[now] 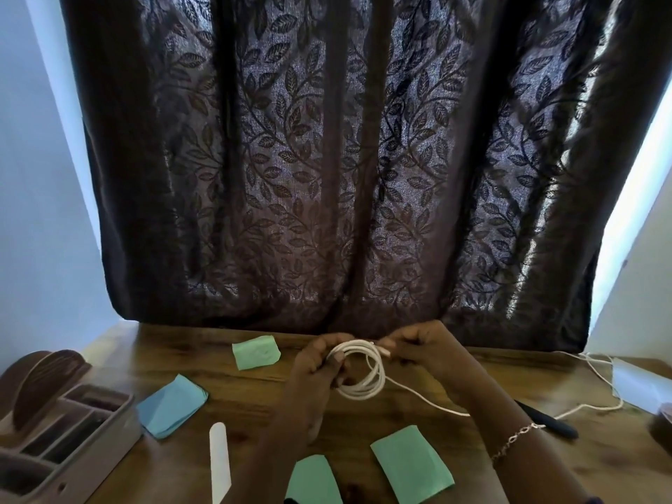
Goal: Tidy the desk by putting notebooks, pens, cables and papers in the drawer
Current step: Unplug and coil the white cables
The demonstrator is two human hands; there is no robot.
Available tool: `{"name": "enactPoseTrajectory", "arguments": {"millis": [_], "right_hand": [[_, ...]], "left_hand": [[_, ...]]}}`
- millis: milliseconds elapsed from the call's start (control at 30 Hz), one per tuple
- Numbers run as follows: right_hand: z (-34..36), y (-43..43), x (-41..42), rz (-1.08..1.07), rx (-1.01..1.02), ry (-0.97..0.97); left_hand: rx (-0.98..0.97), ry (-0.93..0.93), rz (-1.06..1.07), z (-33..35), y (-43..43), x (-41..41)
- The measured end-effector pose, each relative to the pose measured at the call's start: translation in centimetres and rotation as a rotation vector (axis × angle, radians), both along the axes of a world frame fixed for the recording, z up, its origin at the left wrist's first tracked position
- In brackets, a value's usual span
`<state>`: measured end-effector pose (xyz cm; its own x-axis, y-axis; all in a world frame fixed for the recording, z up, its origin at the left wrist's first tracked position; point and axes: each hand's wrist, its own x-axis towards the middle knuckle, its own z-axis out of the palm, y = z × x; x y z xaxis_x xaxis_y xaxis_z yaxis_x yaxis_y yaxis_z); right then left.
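The left hand point(320, 363) and the right hand point(418, 347) hold a white cable point(362, 376) wound in loops just above the middle of the tabletop point(254, 416). The left grip is closed around the coil at its 9 o'clock side. The right grip pinches the cable end at 1 o'clock. The loose part of the cable runs off toward 4 o'clock. From the coil, a green paper point(256, 352) lies at 10 o'clock, a blue paper point(171, 405) at 8 o'clock and a black pen point(545, 418) at 4 o'clock.
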<state>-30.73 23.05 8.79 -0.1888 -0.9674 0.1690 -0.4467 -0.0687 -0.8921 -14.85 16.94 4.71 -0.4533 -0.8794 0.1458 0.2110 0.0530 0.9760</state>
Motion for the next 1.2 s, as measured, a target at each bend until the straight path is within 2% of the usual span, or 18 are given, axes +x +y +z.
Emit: {"name": "enactPoseTrajectory", "arguments": {"millis": [167,333,500,600,633,700,767,800,900,1000,1067,1133,1200], "right_hand": [[-0.3,0.1,-0.1,0.051,0.116,-0.274],[-2.4,0.2,1.1,0.078,0.167,-0.693],[-2.6,0.4,1.7,0.159,0.191,-0.934],[-1.8,0.5,1.3,0.141,0.228,-0.979],[-1.6,0.5,1.0,0.131,0.242,-0.972],[-1.0,0.5,0.0,0.098,0.261,-0.913],[-0.2,0.6,-0.5,0.07,0.274,-0.759],[0.0,0.6,-0.5,0.075,0.279,-0.644],[-0.1,0.8,0.3,0.124,0.25,-0.302],[-1.0,1.0,1.1,0.129,0.109,0.045],[-1.5,0.9,1.4,0.086,0.023,0.2],[-2.0,0.7,1.9,0.059,-0.04,0.186],[-2.6,0.6,2.5,0.05,-0.07,0.025]], "left_hand": [[-0.01,0.04,0.022,-0.6,0.1,-0.2],[0.0,0.123,-0.002,-0.3,0.3,-0.7],[-0.051,0.094,0.003,-0.4,0.1,-1.0],[-0.073,0.076,-0.067,-0.4,0.1,-0.4],[-0.12,0.035,-0.093,-0.3,0.1,-0.1],[-0.345,-0.217,-0.095,-0.5,-0.2,0.5],[-0.567,-0.467,-0.038,-1.0,-0.5,0.8],[-0.588,-0.49,0.002,-1.2,-0.5,0.8],[-0.402,-0.36,0.086,-1.4,-0.3,0.4],[-0.227,-0.223,0.104,-0.7,-0.2,0.1],[-0.172,-0.163,0.087,-0.2,0.2,0.2],[-0.148,-0.145,0.078,0.0,0.5,0.1],[-0.136,-0.158,0.093,-0.1,0.9,-0.2]]}}
